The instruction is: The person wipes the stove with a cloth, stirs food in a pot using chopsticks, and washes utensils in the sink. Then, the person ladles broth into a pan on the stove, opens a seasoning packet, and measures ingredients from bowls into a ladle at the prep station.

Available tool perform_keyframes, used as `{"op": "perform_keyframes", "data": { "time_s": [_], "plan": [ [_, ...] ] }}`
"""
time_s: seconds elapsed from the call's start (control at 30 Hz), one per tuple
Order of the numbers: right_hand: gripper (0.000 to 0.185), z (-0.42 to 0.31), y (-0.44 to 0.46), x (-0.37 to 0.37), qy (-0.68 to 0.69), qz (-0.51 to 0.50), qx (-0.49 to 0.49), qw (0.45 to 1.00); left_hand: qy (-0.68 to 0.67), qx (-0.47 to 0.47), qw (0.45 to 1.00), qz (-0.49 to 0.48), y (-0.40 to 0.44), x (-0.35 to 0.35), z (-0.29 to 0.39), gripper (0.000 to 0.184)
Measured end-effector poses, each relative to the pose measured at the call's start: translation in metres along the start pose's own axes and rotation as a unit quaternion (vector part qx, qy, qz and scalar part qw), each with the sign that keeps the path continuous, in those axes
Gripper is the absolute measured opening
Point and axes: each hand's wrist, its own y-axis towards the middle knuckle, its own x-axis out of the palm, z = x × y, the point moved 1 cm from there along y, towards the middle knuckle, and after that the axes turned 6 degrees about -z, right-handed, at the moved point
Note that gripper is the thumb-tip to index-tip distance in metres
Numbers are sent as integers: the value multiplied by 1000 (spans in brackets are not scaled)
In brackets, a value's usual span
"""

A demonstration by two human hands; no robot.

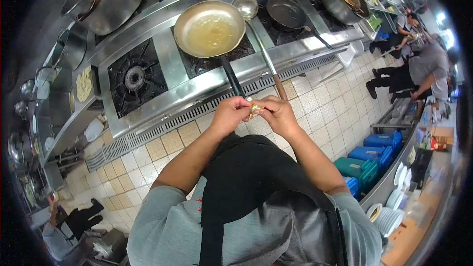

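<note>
Both hands meet in front of the stove, pinching a small yellow wrapper (253,109) between their fingertips. My left hand (230,115) grips its left side, and my right hand (279,116) grips its right side. Just beyond them, a frying pan (210,29) with yellowish liquid sits over a burner, its black handle pointing toward my hands. A ladle (246,7) rests to the right of that pan, its brown handle end near my right hand. What is inside the wrapper cannot be made out.
A small dark pan (286,13) and a pot of food (343,1) stand further right on the stove. Large pots (102,2) are at the back left. Co-workers (427,71) stand at the right, another person (61,236) at lower left. Lidded bins (362,166) line the right counter.
</note>
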Motion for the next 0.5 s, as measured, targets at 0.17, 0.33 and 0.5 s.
{"op": "perform_keyframes", "data": {
  "time_s": [0.17, 0.33, 0.5],
  "plan": [
    [25, 0, -59, 4, -146, 109, -24, 983, -21, -44, 998, -46, -8, 39, -13, 20],
    [30, -11, -142, 7, -193, 133, 3, 972, -28, -107, 987, -118, -38, 96, -28, 25],
    [26, -9, -249, 30, -147, 266, 108, 947, 19, -121, 968, -220, -79, 163, -64, 16]
  ]
}}
